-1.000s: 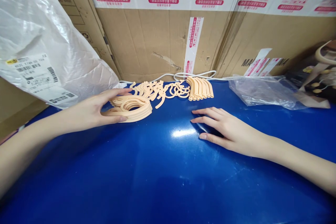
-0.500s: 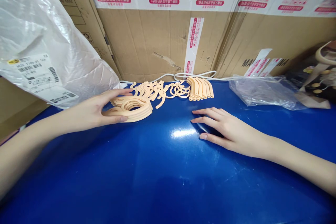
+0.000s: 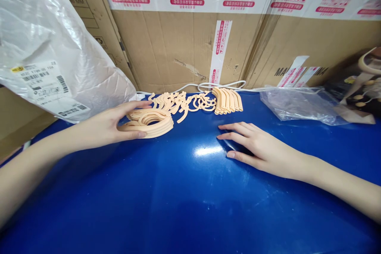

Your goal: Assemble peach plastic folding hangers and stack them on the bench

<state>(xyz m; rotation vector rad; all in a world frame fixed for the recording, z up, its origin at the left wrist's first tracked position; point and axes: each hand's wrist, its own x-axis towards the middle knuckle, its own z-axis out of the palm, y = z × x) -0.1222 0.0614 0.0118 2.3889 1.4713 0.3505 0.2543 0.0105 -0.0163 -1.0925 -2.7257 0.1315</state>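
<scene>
My left hand (image 3: 113,124) is curled around the left side of a stack of beige curved plastic pieces (image 3: 157,127), thumb along the front and fingers behind. The stack lies on the blue tabletop (image 3: 178,190), with an oval gap in its middle. Behind it is a loose heap of small beige hook-shaped pieces (image 3: 195,103). To the right of the heap, several beige curved arms (image 3: 228,100) lie side by side in a neat row. My right hand (image 3: 253,145) rests on the table in front of that row, fingers spread and holding nothing.
Large cardboard boxes (image 3: 166,39) stand along the back edge, with a white cable (image 3: 190,86) at their foot. On the left leans a white plastic bag (image 3: 98,67) with a label. A clear plastic bag (image 3: 297,105) and a dark bundle (image 3: 351,83) lie at the right.
</scene>
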